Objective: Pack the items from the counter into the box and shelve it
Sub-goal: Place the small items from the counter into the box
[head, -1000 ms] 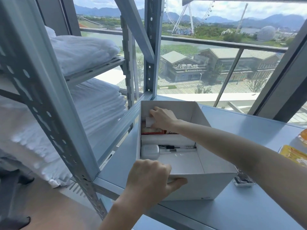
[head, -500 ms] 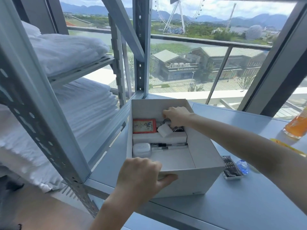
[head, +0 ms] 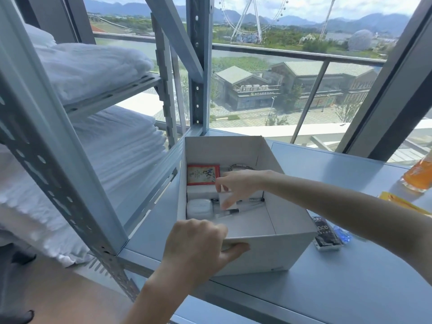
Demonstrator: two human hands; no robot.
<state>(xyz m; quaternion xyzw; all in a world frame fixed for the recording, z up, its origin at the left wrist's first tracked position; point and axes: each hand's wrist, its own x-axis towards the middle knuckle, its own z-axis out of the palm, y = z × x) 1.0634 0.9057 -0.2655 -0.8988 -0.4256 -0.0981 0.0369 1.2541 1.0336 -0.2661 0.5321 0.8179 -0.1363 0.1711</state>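
Right grip (head: 236, 185) has pulled back from the far wall of the box (head: 268, 253) toward mid-box, and the small white carton (head: 222, 197) came with it, off its spot beside the red card pack (head: 203, 174); left grip (head: 198, 246) unchanged. Right grip reaches in from 3 o'clock, thumb and forefinger pinching the small white carton, held over the pens (head: 251, 202) and the white foam block (head: 200, 191). Left grip clamps the box's near wall at 6 o'clock, fingers curled over the rim, thumb pressed on the outside face. Box is white, open-topped, sits on the grey tabletop (head: 339, 295), its 9 o'clock side just beside the metal rack (head: 58, 160); touching or not, cannot tell. Inside: red card pack flat at 11 o'clock, silver chain (head: 240, 167) at 12 by the far wall, foam block just on the near side of the pack, white rounded case (head: 199, 208) at 9 o'clock, pens lying from it toward 3. Outside, on the tabletop at 3 o'clock of the box: black sachet (head: 326, 232), blue wrapper (head: 343, 233) touching it. Glass of orange drink (head: 418, 176) at 2 o'clock by the frame edge, yellow packet (head: 402, 202) near it. Rack shelves at 9 to 10 o'clock carry folded white towels (head: 121, 155).
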